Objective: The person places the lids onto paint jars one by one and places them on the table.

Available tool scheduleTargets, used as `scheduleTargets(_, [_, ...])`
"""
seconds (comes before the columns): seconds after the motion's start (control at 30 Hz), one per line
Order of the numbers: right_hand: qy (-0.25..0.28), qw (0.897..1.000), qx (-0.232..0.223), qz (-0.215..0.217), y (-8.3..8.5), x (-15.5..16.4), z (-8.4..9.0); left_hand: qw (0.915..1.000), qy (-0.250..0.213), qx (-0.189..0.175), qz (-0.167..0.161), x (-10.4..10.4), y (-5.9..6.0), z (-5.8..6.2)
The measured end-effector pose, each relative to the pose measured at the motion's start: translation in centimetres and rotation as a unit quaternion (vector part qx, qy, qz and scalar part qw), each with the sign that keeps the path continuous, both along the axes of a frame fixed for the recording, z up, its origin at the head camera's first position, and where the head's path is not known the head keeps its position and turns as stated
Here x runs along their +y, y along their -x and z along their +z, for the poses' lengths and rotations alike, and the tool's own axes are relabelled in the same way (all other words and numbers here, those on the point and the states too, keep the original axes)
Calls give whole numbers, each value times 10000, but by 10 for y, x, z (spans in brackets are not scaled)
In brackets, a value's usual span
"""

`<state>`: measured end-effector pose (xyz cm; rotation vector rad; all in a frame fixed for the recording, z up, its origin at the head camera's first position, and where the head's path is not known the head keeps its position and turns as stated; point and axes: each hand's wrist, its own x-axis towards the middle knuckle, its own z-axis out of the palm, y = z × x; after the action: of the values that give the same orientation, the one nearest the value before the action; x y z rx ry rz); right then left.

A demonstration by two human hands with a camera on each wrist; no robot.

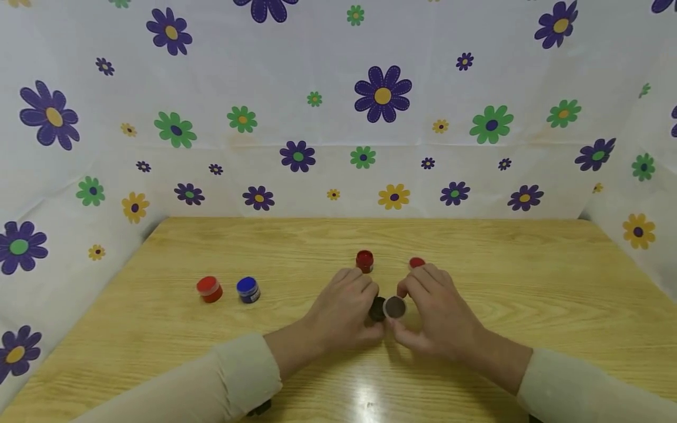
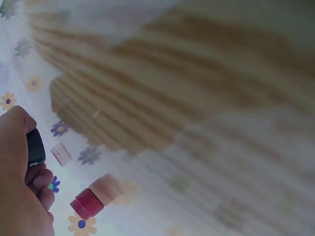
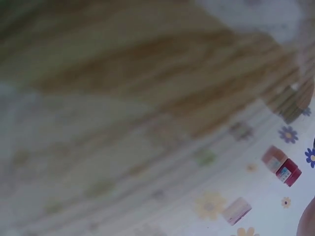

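Near the middle of the table my left hand [image 1: 346, 305] grips a small black paint jar [image 1: 377, 309], which also shows dark between its thumb and fingers in the left wrist view. Right beside the jar, my right hand [image 1: 436, 314] pinches a round lid [image 1: 395, 307] by its edge, its dark face with a pale rim turned toward the head camera. Just behind the left hand stands an uncapped red paint jar [image 1: 364, 261]. A red lid [image 1: 417, 262] lies beyond the right hand's knuckles, partly hidden by them.
Two capped jars stand to the left, one red [image 1: 209, 289] and one blue [image 1: 248, 289]. The wooden table [image 1: 296, 241] ends at a white flowered cloth [image 1: 328, 129], which rises at the back and both sides.
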<state>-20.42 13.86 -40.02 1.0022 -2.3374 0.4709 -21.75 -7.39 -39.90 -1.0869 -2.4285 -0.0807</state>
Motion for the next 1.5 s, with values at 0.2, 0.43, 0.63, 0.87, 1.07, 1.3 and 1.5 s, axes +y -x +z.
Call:
scheduleTargets(0.2, [-210, 9988, 421, 128, 1, -2, 0, 9997, 32, 218, -47, -1, -1, 0])
scheduleTargets(0.43, [-258, 9988, 410, 84, -1, -4, -1, 9992, 189, 351, -72, 1, -2, -1])
scheduleTargets(0.63, [-212, 9995, 217, 113, 0, -2, -2, 9995, 155, 274, -75, 2, -2, 0])
scheduleTargets(0.87, [-267, 9995, 120, 118, -1, -3, 0, 9992, 146, 323, -187, 3, -2, -1])
scheduleTargets(1.07, [-293, 9993, 158, 177, 1, -4, -2, 9989, 210, 315, -293, 3, -3, -1])
scheduleTargets(1.3, [-407, 9987, 143, 289, 1, -3, -2, 9983, 236, 368, -397, 5, -4, -1])
scheduleTargets(1.5, [-503, 9979, 265, 321, 0, -3, -3, 9979, 213, 376, -485, 6, -4, -2])
